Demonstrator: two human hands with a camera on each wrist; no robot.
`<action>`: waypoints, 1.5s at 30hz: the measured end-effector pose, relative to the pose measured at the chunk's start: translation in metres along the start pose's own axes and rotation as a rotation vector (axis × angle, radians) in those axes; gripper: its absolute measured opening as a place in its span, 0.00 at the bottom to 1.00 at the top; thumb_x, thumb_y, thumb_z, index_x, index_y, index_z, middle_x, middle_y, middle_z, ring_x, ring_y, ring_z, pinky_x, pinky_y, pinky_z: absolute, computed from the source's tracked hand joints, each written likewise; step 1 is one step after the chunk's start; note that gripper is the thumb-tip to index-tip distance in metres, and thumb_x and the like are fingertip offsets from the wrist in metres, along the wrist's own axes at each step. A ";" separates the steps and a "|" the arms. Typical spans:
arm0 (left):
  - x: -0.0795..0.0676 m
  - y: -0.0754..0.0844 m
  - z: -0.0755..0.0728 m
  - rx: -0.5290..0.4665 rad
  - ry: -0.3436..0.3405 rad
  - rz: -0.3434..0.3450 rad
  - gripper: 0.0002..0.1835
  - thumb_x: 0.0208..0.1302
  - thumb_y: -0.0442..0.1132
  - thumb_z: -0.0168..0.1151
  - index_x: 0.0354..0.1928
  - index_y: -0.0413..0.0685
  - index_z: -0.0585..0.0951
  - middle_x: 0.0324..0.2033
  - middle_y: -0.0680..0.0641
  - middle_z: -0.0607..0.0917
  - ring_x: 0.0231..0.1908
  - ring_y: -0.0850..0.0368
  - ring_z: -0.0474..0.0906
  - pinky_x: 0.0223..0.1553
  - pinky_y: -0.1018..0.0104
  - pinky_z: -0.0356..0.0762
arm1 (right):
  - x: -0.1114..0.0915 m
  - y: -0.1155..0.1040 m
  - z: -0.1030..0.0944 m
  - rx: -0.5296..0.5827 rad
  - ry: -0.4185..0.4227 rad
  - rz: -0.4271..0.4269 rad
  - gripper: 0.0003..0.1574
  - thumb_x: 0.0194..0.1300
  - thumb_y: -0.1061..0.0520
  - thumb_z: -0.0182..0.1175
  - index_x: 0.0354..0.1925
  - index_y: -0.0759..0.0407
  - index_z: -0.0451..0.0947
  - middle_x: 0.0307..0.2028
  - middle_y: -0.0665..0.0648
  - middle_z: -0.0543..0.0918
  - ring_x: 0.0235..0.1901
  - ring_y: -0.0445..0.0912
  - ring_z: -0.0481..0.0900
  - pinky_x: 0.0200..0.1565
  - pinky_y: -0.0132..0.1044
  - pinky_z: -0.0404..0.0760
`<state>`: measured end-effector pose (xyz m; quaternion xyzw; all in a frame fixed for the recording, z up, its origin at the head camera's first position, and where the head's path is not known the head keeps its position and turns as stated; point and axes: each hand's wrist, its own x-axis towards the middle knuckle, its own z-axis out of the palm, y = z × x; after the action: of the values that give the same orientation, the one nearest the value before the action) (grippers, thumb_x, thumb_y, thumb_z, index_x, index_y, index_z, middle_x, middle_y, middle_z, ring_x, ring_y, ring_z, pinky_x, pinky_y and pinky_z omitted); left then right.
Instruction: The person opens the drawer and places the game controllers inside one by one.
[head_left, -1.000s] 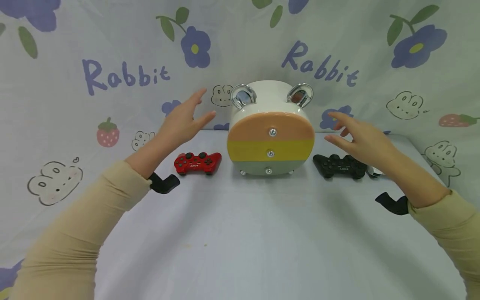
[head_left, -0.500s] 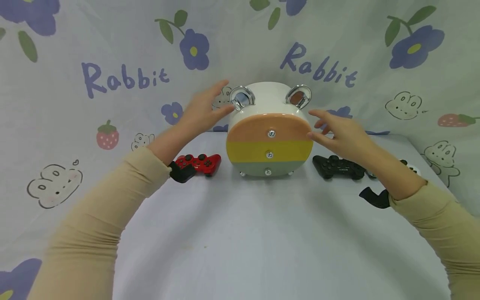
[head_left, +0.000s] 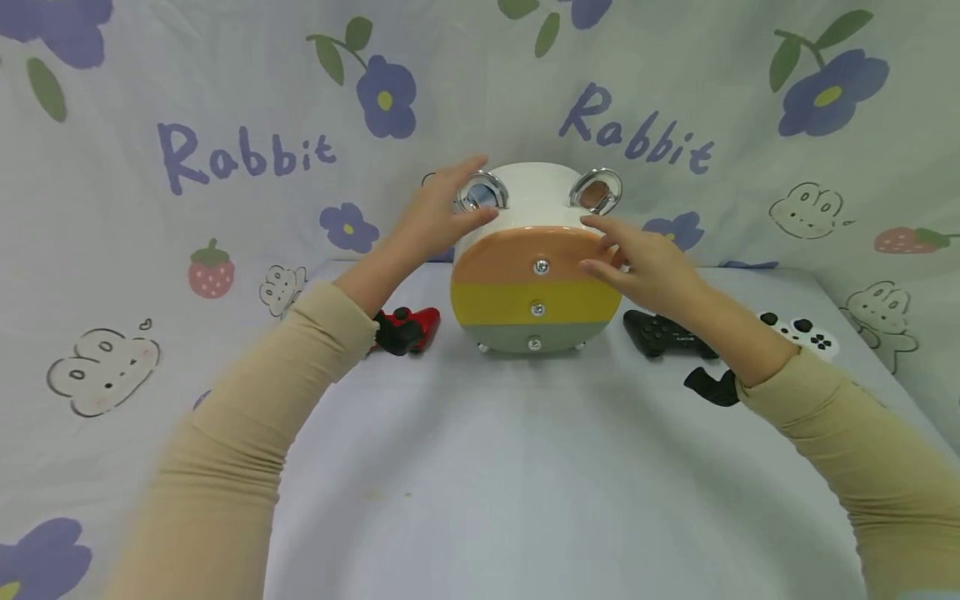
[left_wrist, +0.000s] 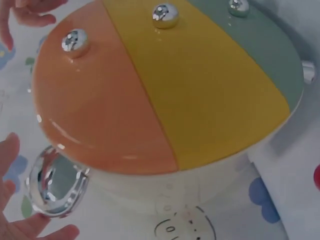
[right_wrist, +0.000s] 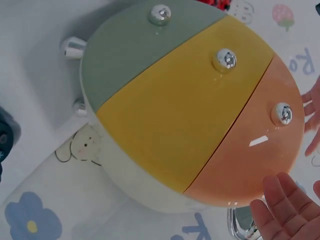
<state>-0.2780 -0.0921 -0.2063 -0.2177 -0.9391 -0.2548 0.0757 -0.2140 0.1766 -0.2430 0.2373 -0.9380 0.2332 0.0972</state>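
Centrally, near the back of the white table (head_left: 525, 483), the white cabinet (head_left: 510, 279) stands upright on small silver feet, its rounded front banded orange, yellow and grey-green from top to bottom, with one shiny knob (head_left: 537, 309) centred on each band. On its top sit two chrome ears, the left ear (head_left: 482, 197) between 10 and 11 o'clock and the right ear (head_left: 596, 196) between 1 and 2. At 10 o'clock the left hand (head_left: 442, 215) has its thumb and fingers parted about the left ear, gripping nothing; whether any fingertip touches the chrome, I cannot tell. At 3 o'clock the right hand (head_left: 651, 265) reaches over the end of the orange band, fingers relaxed and slightly bent, also without a grip; contact there is unclear too. Further out, a red controller (head_left: 429, 325) lies at 8 o'clock, partly covered by a black wrist piece (head_left: 397, 333), and a black controller (head_left: 654, 333) at 4. Beyond that, between 3 and 4 o'clock, is a white controller (head_left: 813, 335). At 12 o'clock hangs a pale cloth (head_left: 480, 100) printed with blue flowers, rabbits and "Rabbit".
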 end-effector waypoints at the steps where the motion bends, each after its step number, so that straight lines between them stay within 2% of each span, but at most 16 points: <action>1: 0.001 -0.001 0.002 -0.010 0.008 0.001 0.38 0.60 0.52 0.59 0.70 0.58 0.55 0.68 0.51 0.58 0.68 0.54 0.50 0.66 0.54 0.51 | 0.002 -0.001 0.002 0.015 0.006 -0.009 0.36 0.63 0.48 0.57 0.66 0.51 0.59 0.45 0.60 0.79 0.36 0.50 0.79 0.35 0.42 0.77; 7: 0.004 -0.009 0.013 -0.038 0.046 0.020 0.38 0.59 0.50 0.60 0.69 0.57 0.57 0.67 0.48 0.61 0.67 0.52 0.54 0.64 0.53 0.54 | 0.007 -0.006 0.014 0.014 0.017 -0.037 0.35 0.62 0.47 0.58 0.64 0.53 0.61 0.41 0.57 0.80 0.33 0.48 0.76 0.36 0.41 0.74; 12: 0.006 -0.014 0.019 -0.071 0.076 0.036 0.38 0.57 0.51 0.62 0.68 0.57 0.59 0.65 0.49 0.63 0.65 0.52 0.56 0.63 0.51 0.57 | 0.007 -0.010 0.023 0.000 -0.002 -0.039 0.36 0.63 0.46 0.57 0.65 0.51 0.60 0.41 0.57 0.79 0.33 0.48 0.75 0.35 0.39 0.74; 16: 0.005 -0.015 0.022 -0.088 0.103 0.051 0.39 0.56 0.52 0.63 0.68 0.58 0.59 0.63 0.47 0.65 0.63 0.52 0.59 0.62 0.53 0.58 | 0.008 -0.011 0.030 0.011 0.015 -0.050 0.35 0.61 0.47 0.59 0.64 0.50 0.62 0.42 0.55 0.77 0.32 0.46 0.74 0.34 0.36 0.75; 20: 0.005 -0.016 0.025 -0.088 0.124 0.072 0.39 0.56 0.54 0.63 0.68 0.57 0.59 0.61 0.46 0.67 0.61 0.52 0.61 0.61 0.54 0.60 | 0.010 -0.013 0.036 0.031 0.018 -0.061 0.34 0.60 0.47 0.60 0.62 0.51 0.64 0.39 0.54 0.77 0.30 0.46 0.74 0.34 0.35 0.75; 29: 0.008 -0.015 0.026 -0.125 0.117 0.052 0.41 0.52 0.56 0.65 0.67 0.56 0.59 0.59 0.44 0.66 0.55 0.49 0.64 0.53 0.52 0.65 | 0.016 -0.017 0.046 0.037 0.053 -0.142 0.31 0.59 0.50 0.61 0.59 0.56 0.67 0.36 0.56 0.83 0.31 0.47 0.79 0.34 0.37 0.77; 37: 0.013 -0.013 0.026 -0.144 0.099 0.051 0.43 0.51 0.55 0.66 0.66 0.55 0.58 0.57 0.43 0.66 0.51 0.51 0.64 0.51 0.54 0.66 | 0.024 -0.019 0.050 0.071 0.100 -0.105 0.27 0.60 0.51 0.61 0.56 0.57 0.71 0.32 0.57 0.82 0.30 0.47 0.78 0.31 0.35 0.73; 45: 0.015 -0.015 0.025 -0.158 0.074 0.056 0.43 0.51 0.53 0.67 0.67 0.55 0.58 0.59 0.44 0.66 0.54 0.50 0.63 0.53 0.53 0.64 | 0.031 -0.017 0.055 0.078 0.111 -0.123 0.19 0.58 0.53 0.63 0.47 0.59 0.77 0.28 0.56 0.81 0.28 0.46 0.76 0.29 0.34 0.71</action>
<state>-0.2986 -0.0857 -0.2303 -0.2396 -0.9063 -0.3335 0.0999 -0.2371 0.1244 -0.2752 0.2848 -0.9050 0.2759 0.1537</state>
